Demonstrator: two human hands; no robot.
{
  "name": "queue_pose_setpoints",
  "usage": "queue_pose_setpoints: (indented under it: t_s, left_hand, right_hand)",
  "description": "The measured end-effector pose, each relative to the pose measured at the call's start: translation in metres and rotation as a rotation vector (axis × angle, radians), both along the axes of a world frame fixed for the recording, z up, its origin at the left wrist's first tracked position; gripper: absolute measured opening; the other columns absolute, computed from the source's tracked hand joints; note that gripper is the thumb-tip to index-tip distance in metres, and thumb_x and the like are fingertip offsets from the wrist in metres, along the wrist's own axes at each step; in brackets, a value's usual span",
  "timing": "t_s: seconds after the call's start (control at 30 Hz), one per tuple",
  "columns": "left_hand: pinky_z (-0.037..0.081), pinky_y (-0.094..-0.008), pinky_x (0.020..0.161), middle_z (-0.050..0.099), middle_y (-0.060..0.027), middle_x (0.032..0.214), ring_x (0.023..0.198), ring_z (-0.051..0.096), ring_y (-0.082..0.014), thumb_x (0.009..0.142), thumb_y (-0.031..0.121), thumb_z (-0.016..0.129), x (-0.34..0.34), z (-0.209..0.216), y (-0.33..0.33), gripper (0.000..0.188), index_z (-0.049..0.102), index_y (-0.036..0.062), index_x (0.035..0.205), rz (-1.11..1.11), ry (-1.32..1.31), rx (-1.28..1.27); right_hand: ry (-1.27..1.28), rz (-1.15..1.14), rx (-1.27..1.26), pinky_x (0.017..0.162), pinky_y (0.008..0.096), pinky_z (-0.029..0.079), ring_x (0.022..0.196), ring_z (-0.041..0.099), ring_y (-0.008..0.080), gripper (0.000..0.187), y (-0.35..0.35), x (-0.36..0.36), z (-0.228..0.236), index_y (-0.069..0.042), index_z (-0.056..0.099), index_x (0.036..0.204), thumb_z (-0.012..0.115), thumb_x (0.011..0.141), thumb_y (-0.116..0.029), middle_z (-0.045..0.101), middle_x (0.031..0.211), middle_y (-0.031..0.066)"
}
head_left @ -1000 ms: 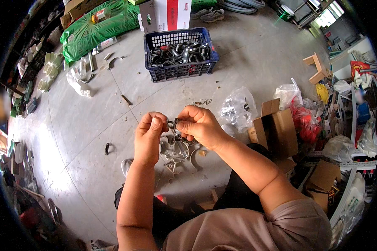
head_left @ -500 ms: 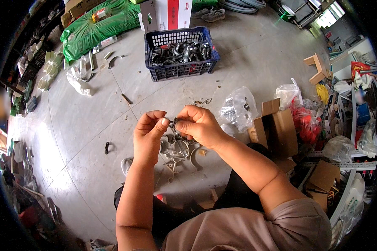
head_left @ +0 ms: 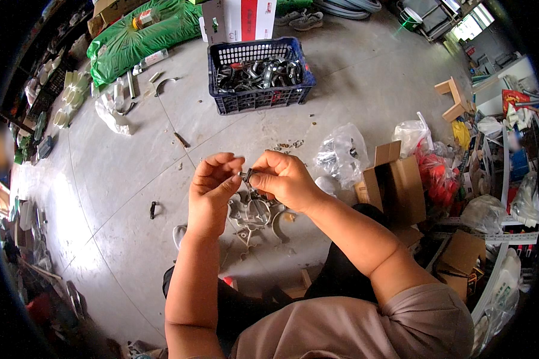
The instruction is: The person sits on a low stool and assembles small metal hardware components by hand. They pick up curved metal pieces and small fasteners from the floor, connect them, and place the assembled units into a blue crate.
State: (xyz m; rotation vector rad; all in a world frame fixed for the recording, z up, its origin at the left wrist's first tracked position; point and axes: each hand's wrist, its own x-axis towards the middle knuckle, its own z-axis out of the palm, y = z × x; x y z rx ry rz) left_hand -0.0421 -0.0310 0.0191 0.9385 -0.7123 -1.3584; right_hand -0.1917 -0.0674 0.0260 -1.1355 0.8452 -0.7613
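Between my two hands, above the floor, is a small dark metal piece [head_left: 248,175] with a short, thin end pointing left. My right hand [head_left: 286,181] pinches it between thumb and fingers. At its thin end, my left hand [head_left: 212,185] has thumb and index fingertip a little apart, beside the piece; the other fingers are curled. Below the hands lie several pale grey curved parts and rings [head_left: 259,212], partly hidden by my right hand. A heap of dark, shiny curved metal parts [head_left: 269,74] fills a blue plastic crate [head_left: 263,103] farther ahead.
Small brass-coloured bits [head_left: 290,145] lie just beyond my hands. Clear plastic bags [head_left: 343,149] and an opened cardboard box [head_left: 404,185] stand to the right. A small dark part [head_left: 153,210] lies on the left floor. A green sack [head_left: 144,45] lies far left; a wooden stool [head_left: 453,99] stands far right.
My left index finger and thumb have parted from their pinch at the piece's thin end. My right hand still holds the piece in nearly the same place.
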Motion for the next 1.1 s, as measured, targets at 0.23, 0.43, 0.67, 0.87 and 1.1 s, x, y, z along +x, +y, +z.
queue_pose_setpoints:
  t_s: [0.23,0.43,0.67,0.87,1.1]
  left_hand:
    - [0.041,-0.0226,0.065,0.054,-0.0006,0.081,0.071,0.049,-0.0092,0.086,0.012,0.049,0.008,-0.002,0.0,0.019,0.052,0.004,0.103,-0.043,-0.274,0.206]
    - [0.041,-0.0241,0.073,0.052,-0.0019,0.088,0.08,0.051,-0.0123,0.081,0.004,0.05,0.002,0.01,-0.004,0.026,0.047,0.0046,0.106,-0.018,0.105,0.008]
    - [0.041,-0.0242,0.076,0.052,-0.0024,0.091,0.083,0.05,-0.0119,0.081,0.006,0.05,0.002,0.001,-0.005,0.026,0.046,0.0058,0.107,-0.117,-0.113,0.148]
    - [0.042,-0.0277,0.075,0.055,-0.0048,0.094,0.085,0.051,-0.0145,0.083,0.009,0.048,0.012,-0.009,0.001,0.032,0.046,0.005,0.115,-0.089,0.178,0.086]
    - [0.042,-0.0229,0.066,0.055,0.0002,0.081,0.07,0.05,-0.0085,0.083,0.009,0.058,-0.005,-0.001,-0.007,0.018,0.054,0.0041,0.1,0.017,0.047,0.037]
  right_hand:
    - [-0.023,0.006,0.062,0.05,0.0206,0.037,0.058,0.045,0.0037,0.004,0.002,0.007,-0.008,-0.005,0.055,0.076,0.058,0.078,-0.006,0.052,0.063,-0.002]
    - [0.23,0.006,-0.221,0.057,0.0244,0.039,0.063,0.047,0.0076,0.01,-0.007,0.005,0.003,-0.002,0.052,0.076,0.06,0.077,-0.008,0.053,0.065,0.0016]
    - [0.223,0.003,-0.185,0.057,0.0248,0.039,0.062,0.046,0.0077,0.014,-0.002,-0.002,0.006,-0.002,0.052,0.076,0.063,0.077,-0.011,0.053,0.064,0.001]
    - [0.056,-0.029,-0.036,0.052,0.0241,0.039,0.059,0.046,0.0066,0.009,0.004,0.003,-0.006,-0.002,0.053,0.073,0.06,0.075,-0.006,0.052,0.063,0.0009]
    - [0.093,-0.001,-0.064,0.051,0.022,0.038,0.058,0.045,0.0043,0.012,-0.001,-0.003,-0.003,-0.002,0.053,0.073,0.062,0.077,-0.009,0.053,0.062,-0.0015]
